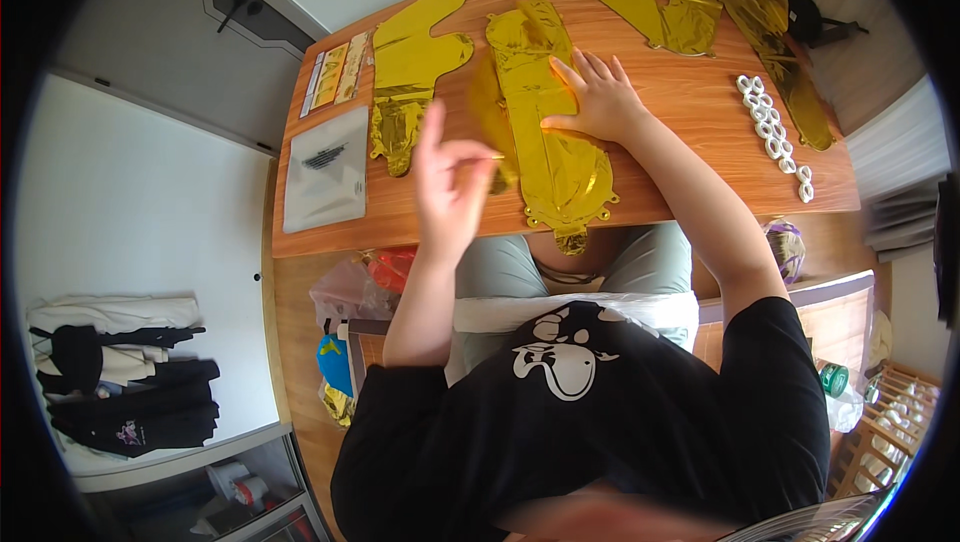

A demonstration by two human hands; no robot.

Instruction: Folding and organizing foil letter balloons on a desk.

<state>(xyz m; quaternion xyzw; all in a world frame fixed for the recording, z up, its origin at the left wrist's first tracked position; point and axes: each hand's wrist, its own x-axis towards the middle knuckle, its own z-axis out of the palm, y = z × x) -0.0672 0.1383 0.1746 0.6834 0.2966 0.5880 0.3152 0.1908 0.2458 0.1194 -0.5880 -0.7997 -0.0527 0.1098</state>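
A flat, uninflated gold foil balloon point(540, 107) lies on the wooden table in front of me, with small tabs along its edges. My right hand point(603, 102) rests on its right side, fingers spread. My left hand point(452, 187) is raised beside the balloon's left edge, index finger pointing up and the thumb pinched against another finger. A tiny yellowish bit shows at the pinch, too small to name. Gold foil looks blurred between this hand and the balloon. Left of it lies a second flat gold foil balloon point(410, 67), creased at its near end.
More gold foil point(690, 22) lies at the table's far right, with a long gold strip point(785, 72) beside it. White rings point(768, 127) line the right side. A clear pouch point(325, 187) with dark thin pieces and a printed card point(335, 77) lie left. Bags hang below.
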